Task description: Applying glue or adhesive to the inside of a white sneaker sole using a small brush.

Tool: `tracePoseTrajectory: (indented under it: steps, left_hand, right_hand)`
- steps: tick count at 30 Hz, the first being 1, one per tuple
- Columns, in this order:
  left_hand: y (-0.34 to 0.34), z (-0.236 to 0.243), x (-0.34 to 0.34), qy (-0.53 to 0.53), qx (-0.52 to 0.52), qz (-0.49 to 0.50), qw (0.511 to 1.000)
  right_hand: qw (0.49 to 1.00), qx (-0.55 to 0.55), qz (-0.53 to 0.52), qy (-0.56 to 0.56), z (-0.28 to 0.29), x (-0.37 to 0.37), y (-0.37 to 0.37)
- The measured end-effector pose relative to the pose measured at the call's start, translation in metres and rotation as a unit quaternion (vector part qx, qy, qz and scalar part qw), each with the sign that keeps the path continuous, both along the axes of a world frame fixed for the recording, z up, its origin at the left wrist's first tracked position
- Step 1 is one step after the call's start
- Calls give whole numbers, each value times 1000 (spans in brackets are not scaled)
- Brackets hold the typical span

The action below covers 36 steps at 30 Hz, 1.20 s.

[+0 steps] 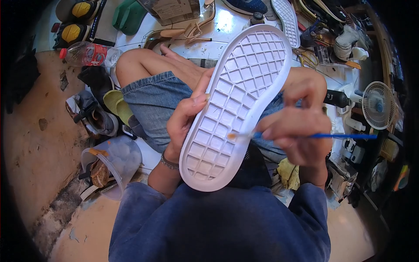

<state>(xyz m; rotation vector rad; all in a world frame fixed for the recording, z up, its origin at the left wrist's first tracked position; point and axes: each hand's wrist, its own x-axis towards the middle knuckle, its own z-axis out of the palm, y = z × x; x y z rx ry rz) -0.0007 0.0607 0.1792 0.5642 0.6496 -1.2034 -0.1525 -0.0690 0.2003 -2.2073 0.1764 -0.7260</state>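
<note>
A white shoe sole (233, 102) is held tilted over my lap, its gridded side of raised ribs and square hollows facing up. My left hand (187, 115) grips its left edge, with the thumb over the rim and the other fingers mostly hidden behind. In my right hand (297, 124), somewhat blurred by motion, is a thin brush with a blue handle (345, 136). Its yellowish tip lies over the hollows in the lower middle of the sole; whether the bristles touch the surface I cannot tell.
A second white sole (286, 22) lies at the back beside a blue shoe (246, 5). Yellow-handled scissors (309, 59) and a small fan (378, 105) are on the right. At left stand a clear plastic tub (115, 161), a plastic bottle (89, 54) and several shoes.
</note>
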Motion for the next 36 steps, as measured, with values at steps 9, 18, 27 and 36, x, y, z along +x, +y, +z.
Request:
tracePoseTrajectory:
  steps: [9, 18, 27, 36]
  left_hand:
    - [7, -4, 2, -119, -80, -76, 987]
    - [18, -19, 5, -268, -203, -154, 929]
    - [10, -10, 6, -397, -119, -203, 887]
    - [15, -29, 11, -321, -191, -149, 916]
  right_hand:
    - [999, 38, 9, -6, 3, -1, 3]
    - [997, -62, -1, 48, 12, 4, -4]
    - [974, -205, 27, 92, 22, 13, 10]
    - [994, -87, 60, 42, 3, 13, -10]
